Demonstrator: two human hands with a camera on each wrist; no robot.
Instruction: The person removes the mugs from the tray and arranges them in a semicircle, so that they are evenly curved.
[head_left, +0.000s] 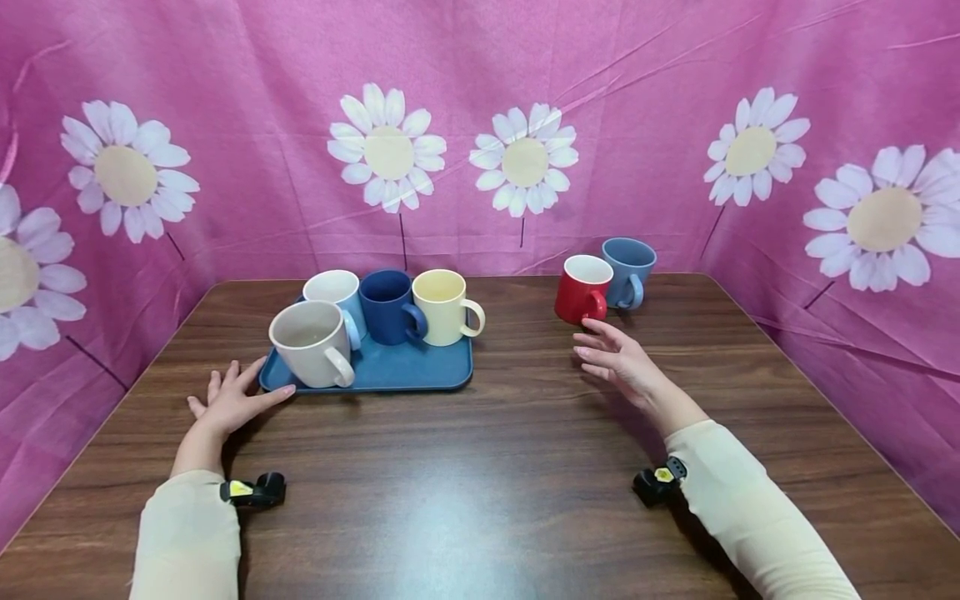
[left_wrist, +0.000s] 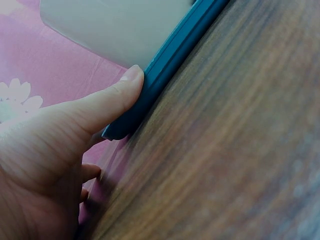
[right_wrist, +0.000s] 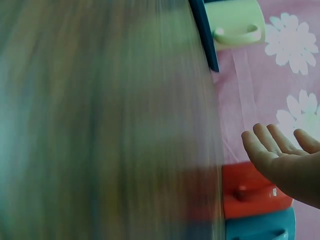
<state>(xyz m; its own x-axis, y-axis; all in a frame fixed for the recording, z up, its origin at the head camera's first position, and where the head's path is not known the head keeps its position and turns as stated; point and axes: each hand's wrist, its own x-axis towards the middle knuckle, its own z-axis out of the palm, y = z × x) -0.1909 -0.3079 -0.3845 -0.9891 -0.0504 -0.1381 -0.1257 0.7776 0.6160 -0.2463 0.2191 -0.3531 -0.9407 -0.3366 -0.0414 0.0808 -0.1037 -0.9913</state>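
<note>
My left hand [head_left: 228, 406] touches the near left corner of a blue tray [head_left: 405, 377]. Its thumb lies along the front rim, also seen in the left wrist view, and the other fingers spread out to the left. On the tray stand a grey-white mug [head_left: 303, 346] nearest that hand, a light blue mug [head_left: 333, 287] with a white inside, a dark blue mug [head_left: 386, 312] and a pale yellow mug [head_left: 438, 312]. My right hand [head_left: 626, 367] holds nothing, its fingers extended just in front of a red mug [head_left: 577, 293]. Behind the red one is a grey-blue mug [head_left: 628, 265].
Everything stands on a brown wood-grain table [head_left: 450, 475]. A pink cloth [head_left: 465, 50] with large white daisies hangs round its back and sides. The red and grey-blue mugs are close together near the back edge, right of the tray.
</note>
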